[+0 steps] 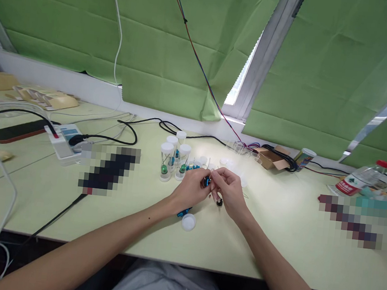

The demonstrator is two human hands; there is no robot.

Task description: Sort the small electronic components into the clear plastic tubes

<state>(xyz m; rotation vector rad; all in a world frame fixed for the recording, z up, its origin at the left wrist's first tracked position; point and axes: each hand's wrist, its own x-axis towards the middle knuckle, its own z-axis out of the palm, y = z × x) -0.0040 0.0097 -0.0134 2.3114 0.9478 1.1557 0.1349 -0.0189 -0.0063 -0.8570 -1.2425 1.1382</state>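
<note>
My left hand (193, 184) is closed, pinching a small blue-and-black part (206, 181) above the table. Against it, my right hand (229, 188) is closed too, its thumb and fingertips meeting by the left fingers. What the right fingertips grip is too small to make out. A small black piece (219, 202) shows just under the right fingers. Below the left wrist lie a blue part (184, 212) and a white round cap (188, 222). Several clear capped tubes (166, 161) stand beyond the left hand, some holding green or blue parts with thin wires. More blue parts (193, 167) lie behind the left hand.
A power strip (65, 143) with cables sits at the left, near a blurred dark object (109, 173) with a cord. An open cardboard box (271, 158), a canister (304, 159) and a tilted plastic bottle (361, 179) are at the right. Green blinds (174, 69) hang behind.
</note>
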